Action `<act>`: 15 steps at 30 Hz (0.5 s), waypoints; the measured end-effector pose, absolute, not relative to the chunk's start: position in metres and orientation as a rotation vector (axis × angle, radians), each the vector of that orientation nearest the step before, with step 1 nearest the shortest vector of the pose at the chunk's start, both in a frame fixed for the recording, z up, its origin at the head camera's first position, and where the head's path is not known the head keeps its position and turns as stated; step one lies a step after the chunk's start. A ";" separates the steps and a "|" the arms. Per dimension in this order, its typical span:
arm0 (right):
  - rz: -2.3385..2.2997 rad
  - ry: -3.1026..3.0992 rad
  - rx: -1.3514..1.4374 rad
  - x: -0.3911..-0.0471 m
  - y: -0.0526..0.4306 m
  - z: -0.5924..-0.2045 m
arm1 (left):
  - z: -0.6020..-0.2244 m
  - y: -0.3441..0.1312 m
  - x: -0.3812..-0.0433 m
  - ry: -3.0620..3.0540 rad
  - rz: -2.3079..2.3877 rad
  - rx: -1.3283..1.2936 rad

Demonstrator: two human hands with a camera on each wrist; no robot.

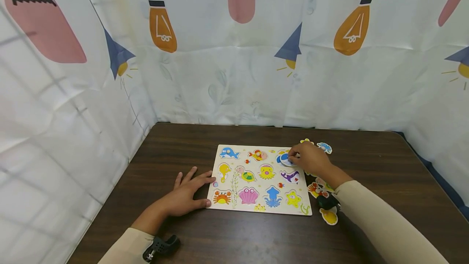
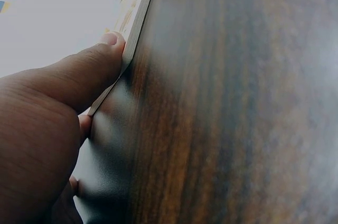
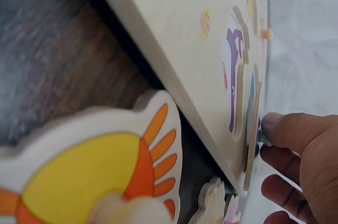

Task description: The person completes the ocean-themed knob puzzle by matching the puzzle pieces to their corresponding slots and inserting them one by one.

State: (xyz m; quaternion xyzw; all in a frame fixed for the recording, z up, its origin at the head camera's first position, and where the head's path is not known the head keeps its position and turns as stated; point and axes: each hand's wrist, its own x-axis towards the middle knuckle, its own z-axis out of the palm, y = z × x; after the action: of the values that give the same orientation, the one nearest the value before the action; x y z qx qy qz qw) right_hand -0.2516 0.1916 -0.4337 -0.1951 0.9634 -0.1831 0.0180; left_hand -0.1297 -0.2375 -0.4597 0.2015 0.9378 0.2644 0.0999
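My right hand is over the upper right corner of a wooden puzzle board with sea animal pictures. Thumb and fingertips pinch a blue and white puzzle piece by its knob. In the right wrist view this piece lies close over the board's surface, just beyond the purple whale picture. My left hand rests at the board's left edge, fingers spread and fairly straight. Its thumb touches the board's edge in the left wrist view.
Several loose puzzle pieces lie along the board's right side, among them a yellow one, a red crab-like one and a blue one. The board lies on a dark wooden table. A patterned white curtain hangs behind it.
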 end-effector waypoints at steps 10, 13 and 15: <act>-0.564 2.984 -0.598 -0.255 0.181 -0.437 | -0.461 -0.238 -0.131 2.776 0.773 0.599; -0.567 2.983 -0.593 -0.255 0.179 -0.438 | -0.462 -0.239 -0.131 2.773 0.775 0.598; -0.563 2.984 -0.593 -0.255 0.178 -0.438 | -0.462 -0.239 -0.131 2.771 0.775 0.597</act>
State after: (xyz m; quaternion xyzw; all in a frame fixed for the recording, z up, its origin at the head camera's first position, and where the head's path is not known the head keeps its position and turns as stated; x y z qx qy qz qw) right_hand -0.2547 0.1776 -0.4376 -0.1915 0.9642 -0.1821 0.0237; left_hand -0.1308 -0.2386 -0.4620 0.2020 0.9382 0.2623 0.1012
